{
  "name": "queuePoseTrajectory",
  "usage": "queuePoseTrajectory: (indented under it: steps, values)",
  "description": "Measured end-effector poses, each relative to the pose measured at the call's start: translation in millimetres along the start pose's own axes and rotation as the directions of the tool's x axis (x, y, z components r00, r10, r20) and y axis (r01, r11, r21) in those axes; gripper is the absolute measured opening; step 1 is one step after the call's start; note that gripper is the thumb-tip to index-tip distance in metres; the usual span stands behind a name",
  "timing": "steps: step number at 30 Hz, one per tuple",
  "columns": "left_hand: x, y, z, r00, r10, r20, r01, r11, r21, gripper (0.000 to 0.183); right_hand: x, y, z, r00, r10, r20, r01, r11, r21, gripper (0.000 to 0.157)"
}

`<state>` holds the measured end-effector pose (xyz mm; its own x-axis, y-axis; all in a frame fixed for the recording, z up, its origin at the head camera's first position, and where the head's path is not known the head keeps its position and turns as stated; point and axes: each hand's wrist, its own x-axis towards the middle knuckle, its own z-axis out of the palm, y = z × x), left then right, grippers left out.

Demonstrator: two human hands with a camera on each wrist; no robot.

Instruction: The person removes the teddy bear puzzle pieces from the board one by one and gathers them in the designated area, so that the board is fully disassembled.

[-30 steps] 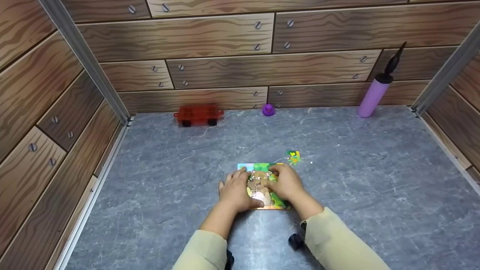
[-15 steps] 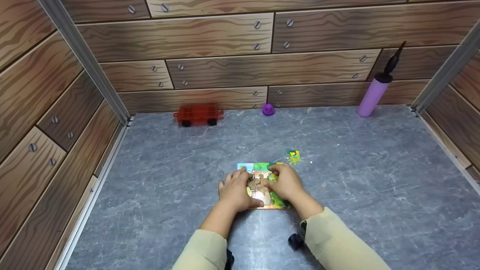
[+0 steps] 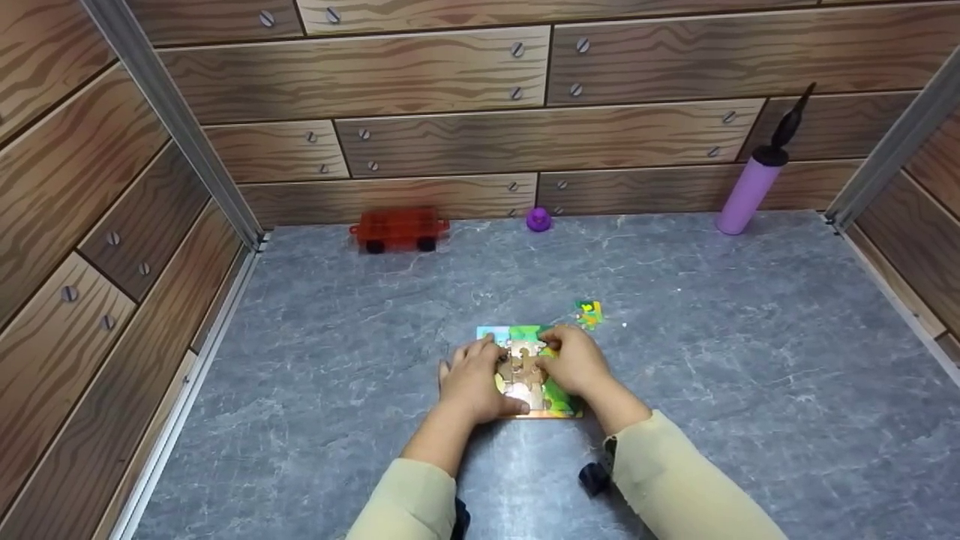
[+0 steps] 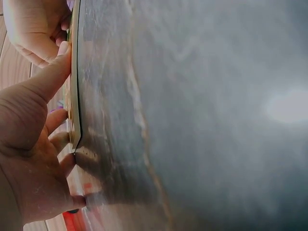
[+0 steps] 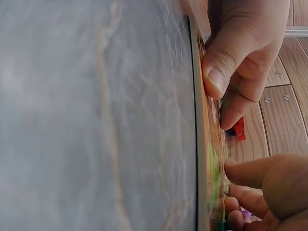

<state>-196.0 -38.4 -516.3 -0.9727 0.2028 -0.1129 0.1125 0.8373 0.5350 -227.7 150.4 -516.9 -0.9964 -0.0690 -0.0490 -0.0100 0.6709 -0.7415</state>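
Note:
A small jigsaw puzzle board (image 3: 555,405) with a brown animal picture lies flat on the table, mostly filled with pieces. My left hand (image 3: 471,382) rests on its left part, thumb on the near edge and fingers spread over the left side. My right hand (image 3: 577,364) is at the upper right part of the board. Its thumb and forefinger pinch a puzzle piece (image 5: 225,185), seen low at the board's surface in the right wrist view; the fingers partly hide it. A loose green-and-yellow puzzle piece (image 3: 589,314) lies just beyond the board's far right corner.
Along the back wall stand a red toy wagon (image 3: 400,229), a small purple toy (image 3: 538,220) and a lilac hand pump (image 3: 750,191) with a black nozzle. Wood-patterned walls (image 3: 442,67) enclose the grey marbled table (image 3: 337,337) at the back and sides.
Both hands stay at almost the same spots on the board. The light glare on the middle puzzle pieces has shifted and brightened. The loose piece has not moved.

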Motion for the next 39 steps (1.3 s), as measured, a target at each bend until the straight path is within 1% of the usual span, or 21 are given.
queuePoseTrajectory:
  steps: [3,6,12,17,22,31,36,39]
  values:
    - [0.0,-1.6,1.2,1.000,-0.005,0.005,0.005,1.000,0.000,0.088,2.0,-0.7,0.8,1.000,0.026,0.000,-0.025,0.997,0.067,0.027]
    - [-0.4,-2.2,1.6,1.000,-0.006,0.008,0.006,1.000,-0.001,0.088,3.9,-1.0,1.3,0.998,0.055,0.004,-0.055,0.992,0.114,0.022]
    - [-0.8,-2.3,1.8,1.000,-0.001,0.004,0.001,1.000,-0.002,0.087,5.6,-0.1,2.4,0.996,0.073,-0.043,-0.070,0.994,0.084,0.017]
    - [-1.5,-1.4,1.9,1.000,0.000,0.001,0.000,1.000,0.003,0.087,6.2,0.0,2.8,0.995,0.091,-0.051,-0.087,0.994,0.068,0.016]
    - [-1.7,-1.0,1.1,1.000,0.002,0.003,-0.002,1.000,0.006,0.088,6.0,0.1,2.8,0.995,0.081,-0.062,-0.078,0.996,0.048,0.015]
    - [-1.4,-1.0,0.4,1.000,0.001,0.011,-0.001,1.000,0.005,0.089,4.5,1.6,2.3,0.995,0.054,-0.085,-0.046,0.994,0.100,0.015]
    - [-0.3,-1.6,1.0,1.000,-0.001,0.021,0.001,1.000,-0.007,0.088,4.6,2.2,2.4,0.992,0.029,-0.120,-0.019,0.997,0.079,0.014]
    - [-0.1,-1.3,0.4,1.000,-0.004,0.022,0.004,1.000,-0.005,0.087,4.7,1.8,2.8,0.991,0.027,-0.132,-0.018,0.998,0.066,0.014]
